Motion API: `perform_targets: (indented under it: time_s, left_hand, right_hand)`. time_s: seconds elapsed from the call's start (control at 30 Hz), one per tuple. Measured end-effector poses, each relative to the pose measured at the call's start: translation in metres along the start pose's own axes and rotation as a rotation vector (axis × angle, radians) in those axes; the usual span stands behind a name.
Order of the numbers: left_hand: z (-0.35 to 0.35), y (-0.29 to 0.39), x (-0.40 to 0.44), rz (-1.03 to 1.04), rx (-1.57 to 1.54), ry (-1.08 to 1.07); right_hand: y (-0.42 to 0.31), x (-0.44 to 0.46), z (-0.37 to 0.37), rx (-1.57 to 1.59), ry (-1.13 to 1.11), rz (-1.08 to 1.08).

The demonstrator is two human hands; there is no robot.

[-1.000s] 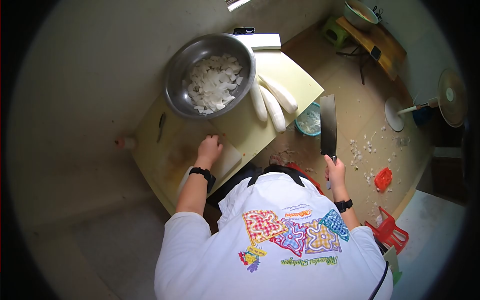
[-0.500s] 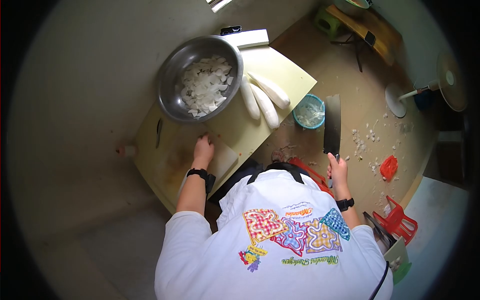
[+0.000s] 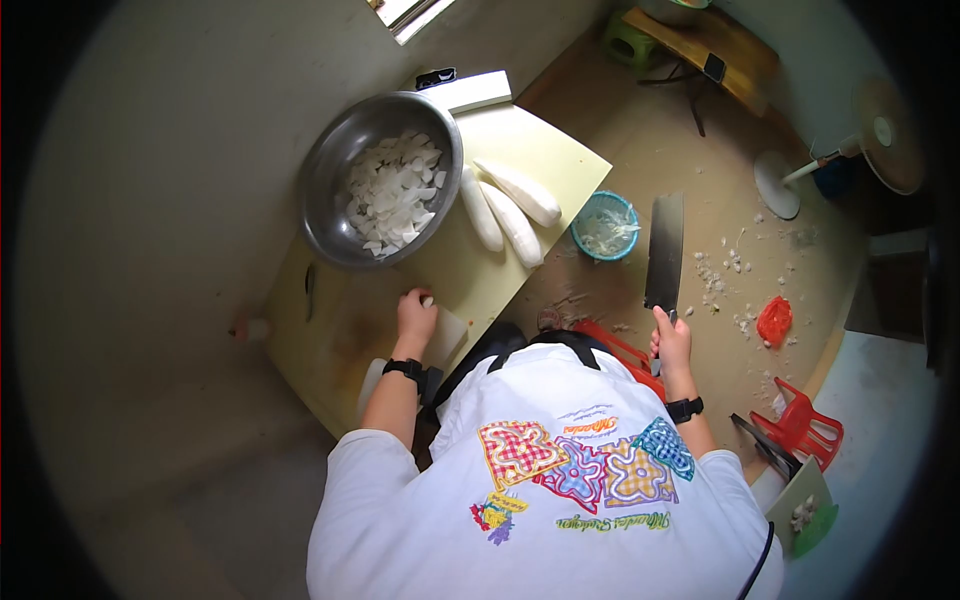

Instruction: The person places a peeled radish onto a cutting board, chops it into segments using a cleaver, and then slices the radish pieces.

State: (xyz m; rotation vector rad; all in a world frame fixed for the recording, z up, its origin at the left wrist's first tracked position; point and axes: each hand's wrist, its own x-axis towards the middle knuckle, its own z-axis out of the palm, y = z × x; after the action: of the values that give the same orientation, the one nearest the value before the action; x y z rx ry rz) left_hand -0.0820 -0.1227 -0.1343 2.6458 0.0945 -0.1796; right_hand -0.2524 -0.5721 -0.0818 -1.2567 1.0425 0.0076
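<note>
My right hand (image 3: 672, 341) is wrapped round the handle of a broad cleaver (image 3: 665, 250), its blade pointing away from me, off the table's right side. Over the cutting board (image 3: 447, 334) my left hand (image 3: 416, 316) is closed, with a small white bit showing at its fingertips, too small to name. Beyond it stands a large metal bowl (image 3: 322, 192) with white slices (image 3: 392, 195) inside. Several peeled white radishes (image 3: 516, 222) lie right of the bowl. A small peeler or knife (image 3: 310, 291) rests at the table's left.
The pale yellow table (image 3: 560, 150) has a white box (image 3: 470, 91) at its far edge. On the floor are a blue basket (image 3: 606, 226) of peelings, a red bag (image 3: 774, 322), a red stool (image 3: 806, 425) and a fan (image 3: 780, 185). A wooden table (image 3: 700, 50) stands farther back.
The view has shifted, so the bowl and table appear farther left. My left hand has turned a little, and a white bit now shows at its fingers. The cleaver remains in my right hand.
</note>
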Motion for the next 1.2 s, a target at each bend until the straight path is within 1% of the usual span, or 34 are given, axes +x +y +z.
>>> perform_targets:
  time_s: [0.03, 0.1, 0.17, 0.23, 0.3, 0.37, 0.43, 0.5, 0.57, 0.63, 0.7, 0.73, 0.8, 0.83, 0.9, 0.93, 1.0, 1.03, 1.1, 1.13, 1.17, 1.2]
  left_hand:
    - [0.0, 0.019, 0.0, 0.005, -0.008, -0.001]
    - [-0.002, 0.066, -0.003, -0.287, -0.682, -0.278]
    - [-0.013, 0.122, -0.001, -0.301, -0.921, -0.534]
    - [-0.023, 0.176, 0.008, -0.184, -1.044, -0.696]
    - [-0.024, 0.217, 0.026, -0.022, -1.056, -0.821]
    - [-0.027, 0.256, 0.039, -0.035, -1.091, -0.909]
    - [-0.035, 0.285, 0.045, -0.018, -1.044, -0.874]
    - [-0.034, 0.291, 0.051, 0.004, -0.994, -0.842]
    - [-0.033, 0.284, 0.059, 0.038, -1.015, -0.908]
    - [-0.041, 0.268, 0.056, 0.035, -0.969, -0.918]
    - [-0.043, 0.242, 0.054, -0.001, -0.919, -0.837]
    - [-0.044, 0.227, 0.053, -0.004, -0.924, -0.834]
    - [-0.05, 0.194, 0.049, -0.057, -0.909, -0.704]
    - [-0.057, 0.179, 0.044, -0.063, -0.914, -0.691]
    - [-0.069, 0.15, 0.033, -0.172, -0.952, -0.549]
    - [-0.073, 0.132, 0.026, -0.184, -0.961, -0.533]
    - [-0.076, 0.092, 0.011, -0.228, -0.946, -0.34]
    - [-0.071, 0.068, 0.004, -0.245, -0.958, -0.315]
    - [-0.059, 0.018, -0.014, -0.199, -0.883, -0.039]
    - [-0.061, -0.001, -0.026, -0.176, -0.697, 0.061]
    - [-0.06, -0.018, -0.04, -0.207, -0.698, 0.094]
    - [-0.058, -0.036, -0.055, -0.208, -0.576, 0.203]
  right_hand:
    - [0.001, 0.0, -0.002, 0.002, 0.007, -0.001]
    - [0.002, 0.0, -0.005, 0.002, 0.018, -0.002]
    - [0.003, -0.001, -0.006, 0.024, 0.03, 0.003]
    - [0.007, -0.001, -0.008, 0.03, 0.044, 0.015]
    - [0.008, 0.0, -0.009, 0.036, 0.057, 0.021]
    - [0.008, -0.004, -0.008, 0.057, 0.058, 0.015]
    - [0.006, -0.009, -0.006, 0.061, 0.063, 0.014]
    - [0.007, -0.01, -0.006, 0.07, 0.072, 0.01]
    - [0.011, -0.01, -0.008, 0.06, 0.081, 0.019]
    - [0.011, -0.011, -0.008, 0.066, 0.078, 0.015]
    - [0.011, -0.012, -0.008, 0.066, 0.069, 0.01]
    - [0.01, -0.012, -0.008, 0.05, 0.067, 0.017]
    - [0.008, -0.01, -0.005, 0.025, 0.051, 0.021]
    - [0.007, -0.009, -0.003, 0.006, 0.054, 0.01]
    - [0.004, -0.007, 0.003, -0.026, 0.04, -0.003]
    - [0.002, -0.006, 0.007, -0.045, 0.023, -0.012]
    - [-0.004, -0.004, 0.016, -0.082, -0.018, -0.025]
    - [-0.007, -0.004, 0.021, -0.109, -0.047, -0.042]
    - [-0.011, -0.004, 0.032, -0.158, -0.11, -0.062]
    - [-0.012, -0.003, 0.038, -0.202, -0.129, -0.113]
    - [-0.012, -0.002, 0.043, -0.243, -0.151, -0.165]
    - [-0.013, -0.001, 0.049, -0.263, -0.191, -0.166]
